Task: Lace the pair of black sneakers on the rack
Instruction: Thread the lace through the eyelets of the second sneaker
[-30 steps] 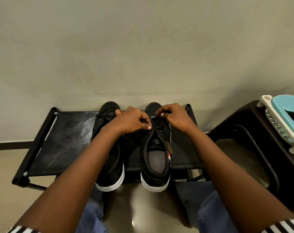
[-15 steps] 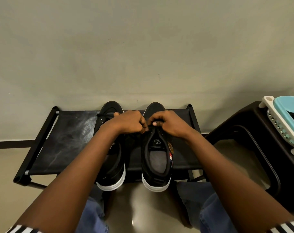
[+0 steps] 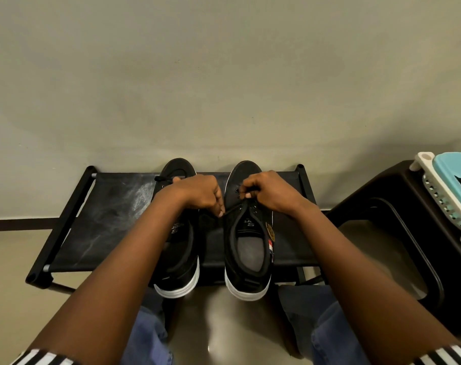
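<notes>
Two black canvas sneakers with white rubber soles side by side on a low black fabric-topped rack [image 3: 100, 233], toes at its far edge by the wall, heels overhanging its near edge. Left sneaker [image 3: 179, 262] near the middle of the rack, partly hidden under the left forearm; a black lace end lying loose over its toe. Right sneaker [image 3: 246, 248] just beside it, toward the rack's right edge, tongue and grey insole exposed.

Both forearms reaching forward from striped sleeves, wrists roughly level, hands hovering over the sneakers' eyelet area. Left hand [image 3: 197, 192] knuckles up, fingers [image 3: 219, 206] curled tight, tips pinching the end of a thin black shoelace [image 3: 232, 209] in the gap between the two sneakers. Lace running taut from that pinch across to the right sneaker's eyelets. Right hand [image 3: 266, 191] over the right sneaker's throat, back of hand upward, fingers bent inward, thumb and forefinger nipping another part of the same lace just above the eyelets.

Dark plastic stool [image 3: 398, 219] standing on the floor beyond the rack's right edge, carrying a teal and white plastic basket [image 3: 445, 191]. Blue denim knees below the rack's near edge.
</notes>
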